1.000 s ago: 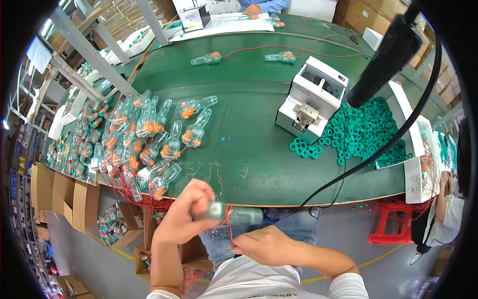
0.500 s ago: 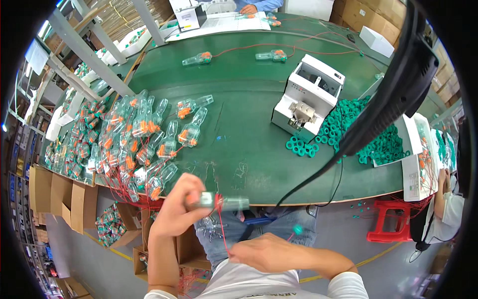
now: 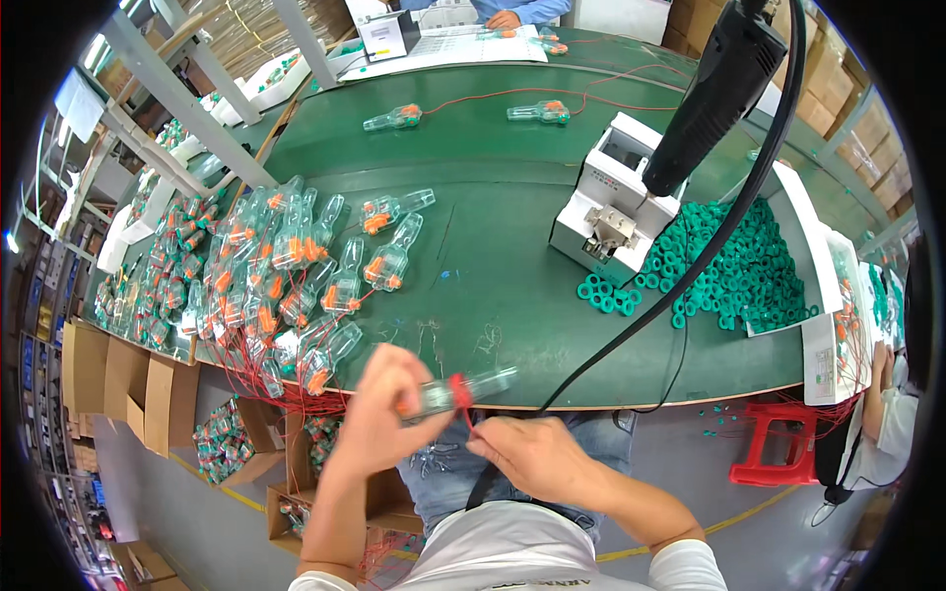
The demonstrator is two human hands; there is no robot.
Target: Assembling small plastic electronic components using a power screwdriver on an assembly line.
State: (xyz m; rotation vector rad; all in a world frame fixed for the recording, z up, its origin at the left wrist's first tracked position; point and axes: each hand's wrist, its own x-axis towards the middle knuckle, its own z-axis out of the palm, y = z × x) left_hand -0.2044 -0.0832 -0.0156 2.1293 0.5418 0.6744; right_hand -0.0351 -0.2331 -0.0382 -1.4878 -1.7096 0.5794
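Left hand point(image 3: 387, 406) grips the clear bottle point(image 3: 437, 397) at the worktop's point(image 3: 532, 340) near edge; right hand point(image 3: 537, 457) pinches the red wire point(image 3: 460, 391), best held taut so its turns lie snug.

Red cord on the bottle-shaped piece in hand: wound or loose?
Wound: the red cord bands the clear bottle-shaped piece, then runs to the right hand. Its turns are too blurred to count.

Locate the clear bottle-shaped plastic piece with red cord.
In the head view, the clear piece is below centre by the green table's near edge, left end in the left hand; the right hand pinches its red cord.
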